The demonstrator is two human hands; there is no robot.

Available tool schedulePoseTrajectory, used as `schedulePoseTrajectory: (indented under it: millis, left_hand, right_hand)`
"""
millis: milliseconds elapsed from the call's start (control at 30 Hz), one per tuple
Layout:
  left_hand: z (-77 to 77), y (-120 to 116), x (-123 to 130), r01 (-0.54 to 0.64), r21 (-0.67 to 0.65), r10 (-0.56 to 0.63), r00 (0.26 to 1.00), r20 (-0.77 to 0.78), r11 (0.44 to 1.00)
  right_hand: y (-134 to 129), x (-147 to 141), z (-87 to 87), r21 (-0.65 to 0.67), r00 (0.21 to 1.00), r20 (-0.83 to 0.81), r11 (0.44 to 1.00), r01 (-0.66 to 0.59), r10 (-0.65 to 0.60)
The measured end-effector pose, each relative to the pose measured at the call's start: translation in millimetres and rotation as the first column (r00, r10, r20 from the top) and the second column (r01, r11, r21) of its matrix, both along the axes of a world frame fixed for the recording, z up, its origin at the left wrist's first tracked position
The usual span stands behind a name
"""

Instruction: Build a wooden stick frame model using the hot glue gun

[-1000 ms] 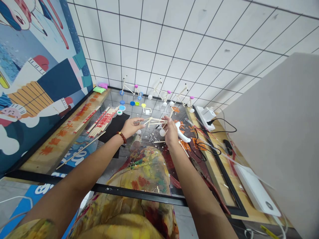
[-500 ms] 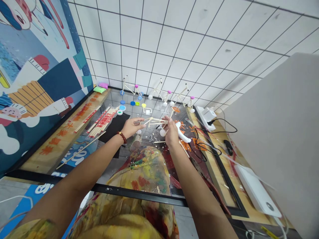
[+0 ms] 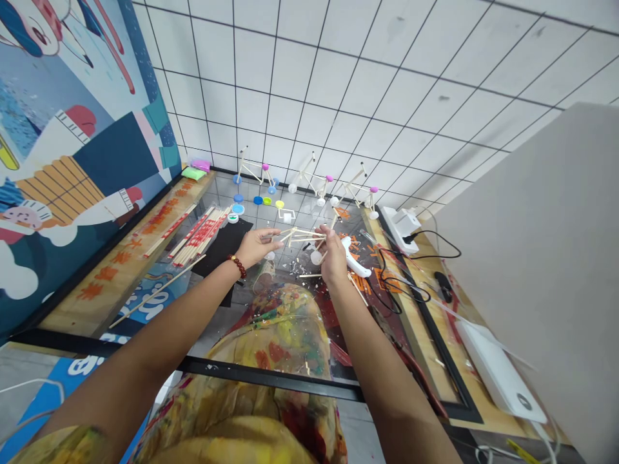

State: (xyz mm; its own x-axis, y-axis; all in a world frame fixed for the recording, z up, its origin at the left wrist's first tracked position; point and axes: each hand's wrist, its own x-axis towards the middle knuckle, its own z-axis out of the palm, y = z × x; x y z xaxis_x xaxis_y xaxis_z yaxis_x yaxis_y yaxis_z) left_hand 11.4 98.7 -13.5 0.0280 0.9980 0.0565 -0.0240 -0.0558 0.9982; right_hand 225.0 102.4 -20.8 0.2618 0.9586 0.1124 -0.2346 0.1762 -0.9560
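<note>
Left hand: we reach our left hand (image 3: 258,247) out with the fingers nearly straight toward the end of the stick frame; we cannot tell whether they grip it.
Right hand: our right hand (image 3: 331,250) is narrowed in a pinch on the frame.
Frame: the stick frame (image 3: 302,237) of thin wooden sticks hangs between both hands, above the middle of the work surface, with a white ball (image 3: 316,258) beside its lower end.
Why so: held up in the air, it seems, so both hands can steady it clear of the litter below.
Nearby: a white plastic tool (image 3: 352,256) lies just right of our right hand.
Containers: a tilted cup (image 3: 263,277) stands below the hands, its contents unclear; a small round tub (image 3: 233,218) sits upper left of them, closed or hidden inside.
Also: a bundle of wooden sticks (image 3: 198,238) lies left, and three stick models (image 3: 309,177) stand along the far edge.
</note>
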Motion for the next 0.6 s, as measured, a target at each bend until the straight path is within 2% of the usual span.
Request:
schedulePoseTrajectory:
  millis: [600]
  left_hand:
    - [3.2,-2.4,0.3,0.001,-0.018,-0.001,1.0,-0.003,1.0]
  right_hand:
    - [0.6,-0.1,-0.5,0.0,1.0,0.005,1.0,0.002,-0.002]
